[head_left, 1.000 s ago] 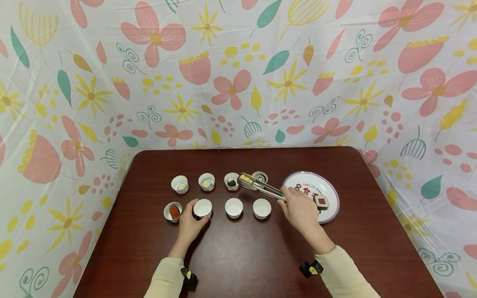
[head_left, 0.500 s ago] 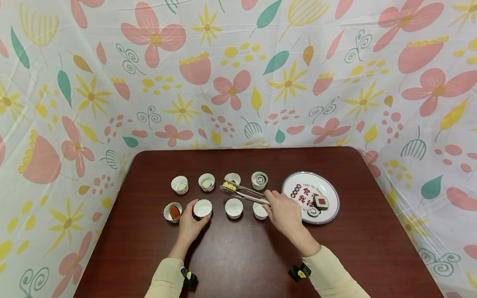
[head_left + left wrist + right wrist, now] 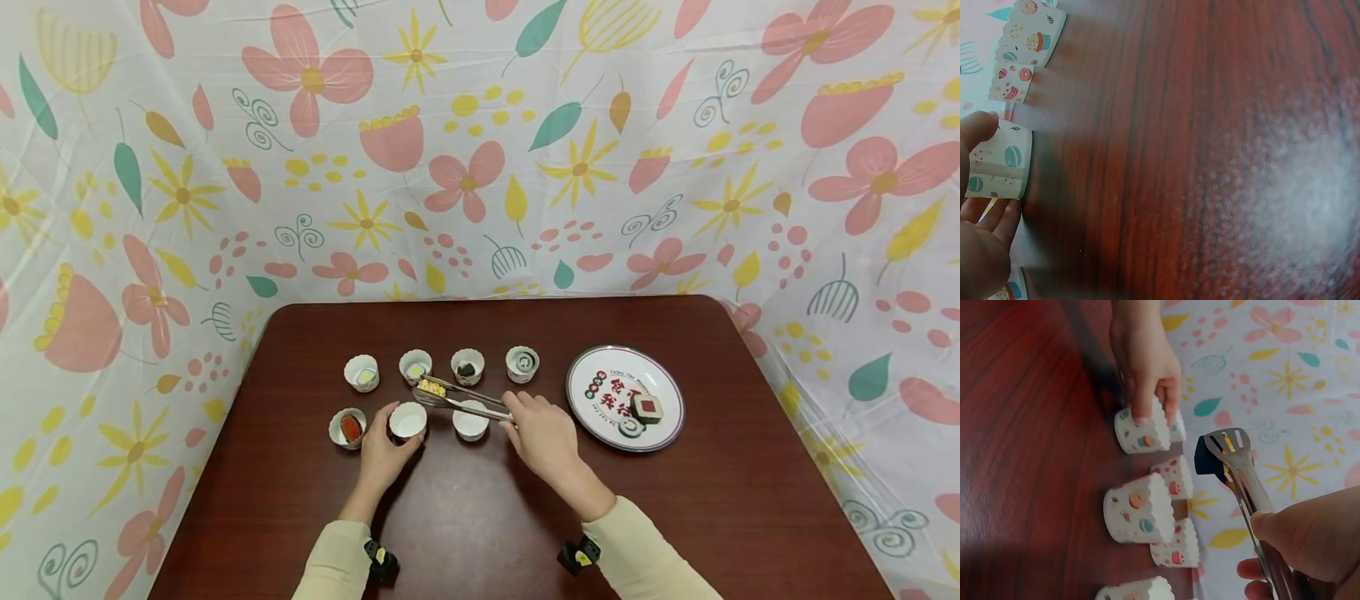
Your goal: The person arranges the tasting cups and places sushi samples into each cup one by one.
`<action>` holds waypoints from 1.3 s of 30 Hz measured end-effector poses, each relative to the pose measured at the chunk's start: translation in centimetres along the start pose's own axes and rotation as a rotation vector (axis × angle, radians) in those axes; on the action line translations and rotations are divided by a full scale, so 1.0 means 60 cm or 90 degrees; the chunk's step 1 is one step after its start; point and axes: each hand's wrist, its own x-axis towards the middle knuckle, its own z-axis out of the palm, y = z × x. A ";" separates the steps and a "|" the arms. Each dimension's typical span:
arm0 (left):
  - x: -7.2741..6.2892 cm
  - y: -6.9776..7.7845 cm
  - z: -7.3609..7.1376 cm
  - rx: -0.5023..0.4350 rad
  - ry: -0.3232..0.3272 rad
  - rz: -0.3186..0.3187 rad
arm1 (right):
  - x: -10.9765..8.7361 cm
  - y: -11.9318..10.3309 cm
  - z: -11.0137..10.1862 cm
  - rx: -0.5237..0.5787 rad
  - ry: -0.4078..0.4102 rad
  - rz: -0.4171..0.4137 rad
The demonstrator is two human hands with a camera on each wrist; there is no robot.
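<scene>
My left hand [image 3: 385, 454] holds a white paper baking cup [image 3: 408, 419] in the front row, thumb and fingers around its sides. The left wrist view shows printed sweets on that cup [image 3: 1004, 159]. With my right hand [image 3: 546, 433] I grip metal tongs [image 3: 472, 403]. Pinched in their tips is a corn-topped sushi piece [image 3: 432, 387], yellow on top. Its dark wrapping [image 3: 1205, 457] shows in the right wrist view. The piece hangs just above and to the right of the held cup, apart from it.
Back-row cups [image 3: 363, 373] each hold a small sushi piece. An orange-red topped piece [image 3: 350, 428] lies in the front-left cup. Another front cup [image 3: 471, 423] stands under the tongs. A plate [image 3: 600, 367] at right bears a square sushi piece [image 3: 647, 408] and a round one.
My right hand has moved left, carrying the tongs and the corn-topped sushi from the back-right cups to near the held cup. My left hand has stayed in place.
</scene>
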 end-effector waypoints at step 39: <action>0.000 0.003 -0.002 0.020 -0.017 -0.019 | -0.003 -0.045 0.054 -0.008 -0.037 -0.032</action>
